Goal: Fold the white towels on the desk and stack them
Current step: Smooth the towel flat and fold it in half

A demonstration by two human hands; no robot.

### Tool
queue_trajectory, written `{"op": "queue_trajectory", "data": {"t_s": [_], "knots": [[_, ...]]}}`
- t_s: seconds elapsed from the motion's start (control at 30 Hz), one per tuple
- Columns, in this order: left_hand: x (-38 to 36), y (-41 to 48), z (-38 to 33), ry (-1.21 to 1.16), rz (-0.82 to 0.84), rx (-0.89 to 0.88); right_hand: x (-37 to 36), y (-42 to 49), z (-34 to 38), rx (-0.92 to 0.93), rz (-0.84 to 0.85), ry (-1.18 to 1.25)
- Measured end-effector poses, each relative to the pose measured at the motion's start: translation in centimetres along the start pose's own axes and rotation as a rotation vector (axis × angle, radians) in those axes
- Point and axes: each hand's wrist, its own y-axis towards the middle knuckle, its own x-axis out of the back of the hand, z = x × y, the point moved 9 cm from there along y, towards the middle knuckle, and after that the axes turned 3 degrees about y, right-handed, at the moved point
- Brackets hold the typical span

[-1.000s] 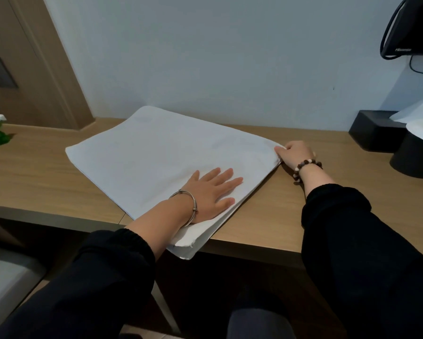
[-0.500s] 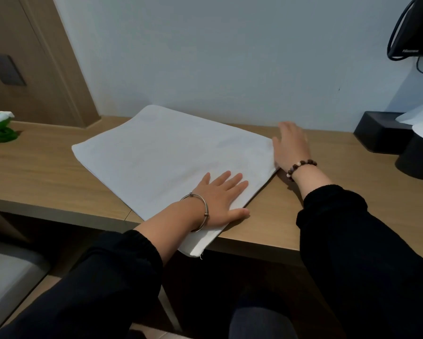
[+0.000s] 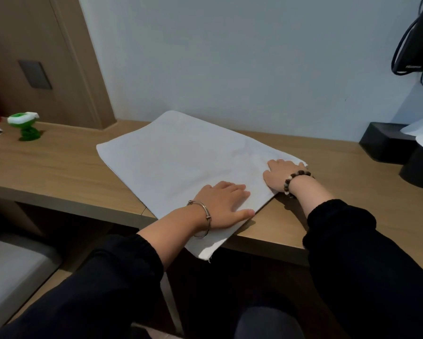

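I have both hands flat, fingers straight: left hand (image 3: pixel 223 205) and right hand (image 3: pixel 280 174) press the white towel (image 3: pixel 181 162) near the desk's (image 3: pixel 58 167) front edge.

Both arms wear loose black long sleeves of soft, matt cloth. The left sleeve (image 3: pixel 95 289) ends partway along the forearm in a gathered, elasticated cuff, leaving the wrist bare. The right sleeve (image 3: pixel 367 265) ends in the same puffed, gathered cuff. Around the wrist of the left hand (image 3: pixel 222 204) is a thin silver-coloured metal bangle (image 3: pixel 206 222) with a small raised joint on it. The wrist of the right hand (image 3: pixel 279 174) carries a bead bracelet (image 3: pixel 296 178) of round dark brown beads with a few pale ones among them. At the bottom edge a knee (image 3: pixel 266 324) shows in dark cloth.
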Motion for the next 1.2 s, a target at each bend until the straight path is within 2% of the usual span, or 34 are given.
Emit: {"op": "queue_trajectory", "data": {"t_s": [0.1, 0.17, 0.23, 0.3, 0.33, 0.43, 0.47, 0.5, 0.57, 0.63, 0.77, 1.03, 1.13, 1.2], "knots": [[2.3, 0.1, 1.6, -0.222, -0.041, 0.015, 2.3, -1.1, 0.3, -0.012, -0.03, -0.019], [4.0, 0.9, 3.8, -0.306, -0.146, 0.096, 3.4, -1.8, 0.8, -0.014, -0.038, -0.085], [4.7, 1.9, 5.8, -0.184, -0.223, 0.193, 3.1, -2.2, 1.3, 0.011, 0.062, -0.126], [3.2, 2.7, 7.8, -0.097, -0.139, 0.346, 2.3, -2.3, 1.8, 0.047, 0.126, -0.104], [1.9, 2.9, 8.4, -0.092, -0.055, 0.41, 2.6, -2.1, 2.0, 0.057, 0.073, -0.035], [-1.5, 3.0, 9.0, -0.023, 0.101, 0.46, 5.5, -1.4, 1.7, 0.035, -0.319, 0.133], [-1.8, 3.0, 9.1, 0.001, 0.102, 0.459, 5.9, -1.0, 1.6, 0.044, -0.389, 0.167], [-1.9, 3.0, 9.2, 0.016, 0.099, 0.459, 5.7, -0.4, 1.4, 0.061, -0.389, 0.217], [-1.9, 2.9, 9.2, 0.032, 0.102, 0.461, 4.2, 1.1, 1.5, 0.076, -0.217, 0.318], [-1.9, 2.9, 9.1, 0.038, 0.106, 0.452, 2.9, 2.1, 1.9, 0.098, -0.07, 0.296], [-2.0, 3.0, 9.4, 0.029, 0.098, 0.433, 2.1, 2.9, 2.9, 0.124, -0.002, 0.121], [-1.6, 2.5, 10.1, 0.006, 0.102, 0.306, 2.0, 0.7, 4.8, 0.176, 0.204, -0.02], [-0.3, 2.5, 10.1, -0.011, 0.102, 0.301, 1.8, -1.7, 5.5, 0.223, 0.336, 0.079], [1.0, 2.5, 9.4, -0.024, 0.046, 0.376, 0.8, -3.7, 6.1, 0.222, 0.568, 0.302]]}}
